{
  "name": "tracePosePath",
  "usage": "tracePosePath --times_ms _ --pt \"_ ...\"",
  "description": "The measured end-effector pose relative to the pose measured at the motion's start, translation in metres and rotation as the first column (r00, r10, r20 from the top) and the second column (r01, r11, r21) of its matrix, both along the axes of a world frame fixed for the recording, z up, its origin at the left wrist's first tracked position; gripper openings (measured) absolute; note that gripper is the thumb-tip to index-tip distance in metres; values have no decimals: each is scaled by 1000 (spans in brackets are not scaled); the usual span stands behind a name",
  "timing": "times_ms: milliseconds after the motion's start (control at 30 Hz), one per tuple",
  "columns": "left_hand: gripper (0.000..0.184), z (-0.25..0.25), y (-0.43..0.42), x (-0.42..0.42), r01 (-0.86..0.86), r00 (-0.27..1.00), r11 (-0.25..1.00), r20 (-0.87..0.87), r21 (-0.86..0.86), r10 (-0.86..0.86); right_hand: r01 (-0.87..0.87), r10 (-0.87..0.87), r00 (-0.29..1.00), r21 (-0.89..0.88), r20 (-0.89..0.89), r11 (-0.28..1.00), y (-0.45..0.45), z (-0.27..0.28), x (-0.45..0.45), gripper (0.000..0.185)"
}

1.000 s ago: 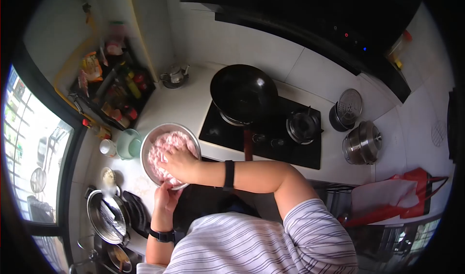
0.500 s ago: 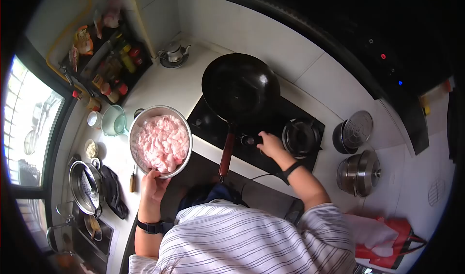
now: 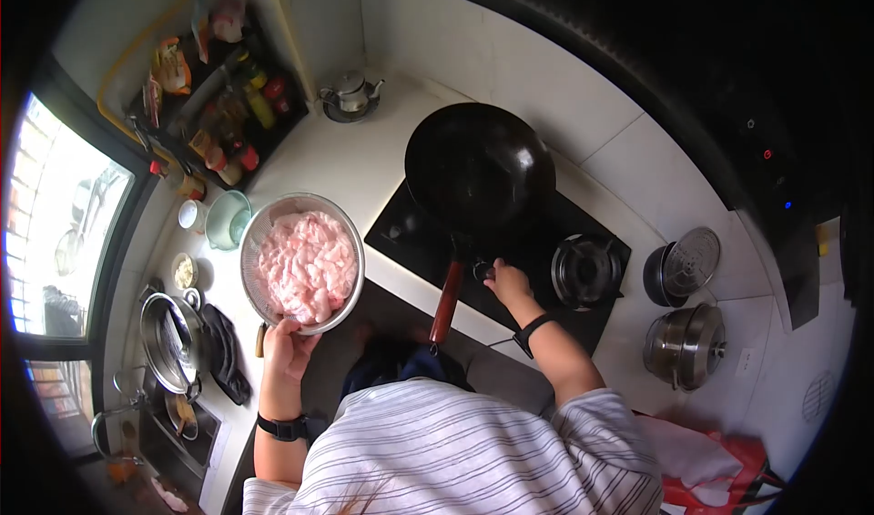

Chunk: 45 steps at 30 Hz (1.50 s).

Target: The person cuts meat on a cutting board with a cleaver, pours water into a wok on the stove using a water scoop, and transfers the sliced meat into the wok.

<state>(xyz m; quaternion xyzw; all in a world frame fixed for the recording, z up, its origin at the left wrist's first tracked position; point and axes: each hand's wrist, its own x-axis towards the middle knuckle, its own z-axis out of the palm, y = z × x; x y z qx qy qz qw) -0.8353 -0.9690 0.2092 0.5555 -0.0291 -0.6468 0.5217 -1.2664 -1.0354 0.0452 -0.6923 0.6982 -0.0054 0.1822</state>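
My left hand (image 3: 289, 353) grips the near rim of a metal colander (image 3: 356, 283) and holds it up left of the stove. Pale pink chunks of what looks like raw fatty meat (image 3: 306, 265) fill it. My right hand (image 3: 510, 285) has its fingers closed around a stove knob (image 3: 482, 270) at the front middle of the black gas stove (image 3: 391, 228). Behind that hand a black wok (image 3: 478, 164) sits on the left burner, and its red-brown handle (image 3: 446, 305) points toward me. No contents show in the wok.
Right of my right hand is a second burner (image 3: 585, 271). A lidded steel pot (image 3: 683, 346) stands on the right counter. At left are a green plastic bowl (image 3: 228, 220), a steel pan (image 3: 168, 342) and a black cloth (image 3: 221, 356). A teapot (image 3: 350, 91) stands behind.
My right hand has moved onto the stove knob and closed on it. The view has shifted, so the stove and wok appear further right. My left hand still holds the colander.
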Motion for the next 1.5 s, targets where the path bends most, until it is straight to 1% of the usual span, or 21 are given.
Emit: tracePosePath --times_ms 100,200,300,400,467,533,600,667,733,767,800,867,933,1000,1067,1100,1200,1267,1333,1400,1500 --pt "40 5 -14 0 86 996 995 28 -44 -85 78 -78 994 4 76 997 -5 52 -4 31" --pt "43 24 -43 -12 135 991 987 11 -84 -135 157 -147 955 -17 259 987 -16 188 10 24" --pt "41 37 -77 -28 292 954 943 -25 -160 -300 45 62 915 -252 399 967 -37 284 37 25" --pt "38 50 -112 -57 386 914 897 -42 -213 -403 -155 356 841 -448 408 880 -59 316 90 36" --pt "37 42 -139 -79 455 882 857 -13 -241 -472 -318 459 845 -431 275 844 -80 299 117 48" --pt "35 62 -157 -107 516 845 813 6 -270 -534 -350 460 842 -365 282 863 -103 264 129 59" --pt "40 35 -183 -125 595 796 762 57 -257 -603 -308 390 885 -311 253 899 -124 228 127 64" --pt "46 26 -199 -154 593 790 793 293 -142 -538 -259 318 922 -257 221 931 -146 189 118 69" --pt "50 13 -218 -172 601 775 794 308 -92 -551 -99 141 972 -221 187 970 -162 146 106 75" --pt "53 12 -223 -180 624 712 781 426 -21 -557 -34 19 910 29 413 999 -170 145 101 79" --pt "58 11 -229 -188 637 633 769 535 52 -560 -61 54 935 10 350 998 -169 139 94 81" --pt "51 10 -240 -202 635 575 762 581 126 -576 -85 61 883 32 466 996 -176 120 82 83" --pt "49 12 -250 -209 674 430 697 637 244 -640 -39 14 831 34 556 999 -191 66 68 78" --pt "51 4 -261 -213 685 343 678 702 268 -624 -2 -23 768 38 640 999 -188 68 57 72" --pt "53 -7 -272 -212 686 257 665 757 295 -601 -55 -62 870 221 489 974 -174 125 56 57" --pt "56 -12 -277 -211 664 180 690 834 288 -521 -53 -69 869 231 489 972 -178 112 49 57" --pt "60 -1 -279 -214 622 95 717 879 314 -467 69 -24 814 -56 580 996 -171 113 26 43" --pt "59 8 -277 -214 647 -34 714 946 266 -322 70 -16 781 -63 624 996 -161 139 6 40" --pt "58 5 -280 -214 664 -70 697 951 270 -302 177 -93 682 -40 725 983 -149 160 -12 41" --pt "62 10 -276 -218 676 -187 663 945 322 -268 206 -83 614 -59 785 977 -138 173 -32 36" --pt "62 4 -274 -222 689 -214 657 952 307 -221 273 -106 550 -58 828 960 -113 204 -52 31"
